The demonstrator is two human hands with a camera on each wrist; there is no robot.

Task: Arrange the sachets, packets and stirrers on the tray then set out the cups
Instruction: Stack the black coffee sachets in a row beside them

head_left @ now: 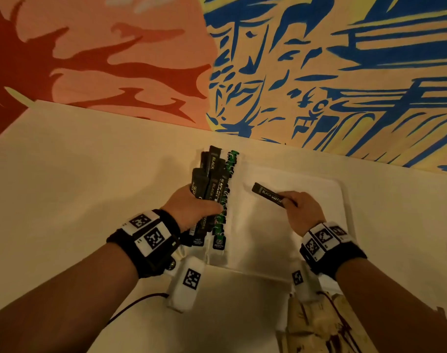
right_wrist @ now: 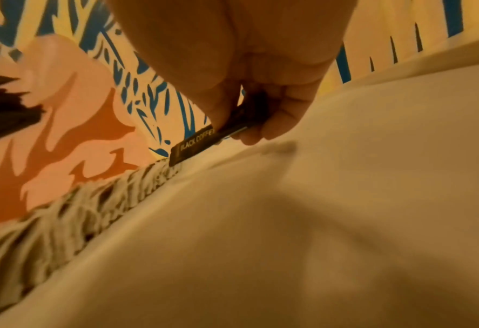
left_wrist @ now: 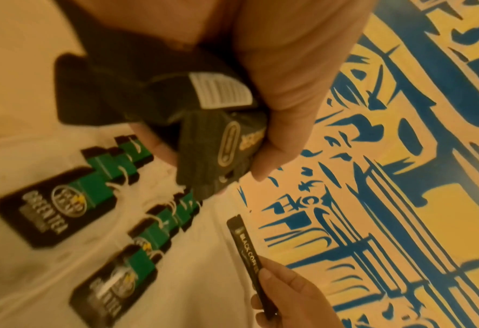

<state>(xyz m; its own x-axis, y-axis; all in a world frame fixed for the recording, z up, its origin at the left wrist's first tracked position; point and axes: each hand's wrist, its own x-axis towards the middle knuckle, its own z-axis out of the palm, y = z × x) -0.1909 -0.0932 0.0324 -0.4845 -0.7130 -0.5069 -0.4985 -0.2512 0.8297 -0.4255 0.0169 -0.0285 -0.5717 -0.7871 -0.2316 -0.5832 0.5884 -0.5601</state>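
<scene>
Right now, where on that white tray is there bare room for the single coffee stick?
Bare room lies between the green tea sachets and the tray right rim, under the black coffee stick in the right hand. The left edge is crowded.

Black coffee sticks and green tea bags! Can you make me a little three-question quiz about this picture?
1. True or false: the right hand pinches one black coffee stick.
2. What does the left hand grip? A) a cup B) a bundle of black sticks C) a spoon
3. Fill in: the green tea sachets lie in rows on the white ____.

Key: 1 true; 2 B; 3 tray.
</scene>
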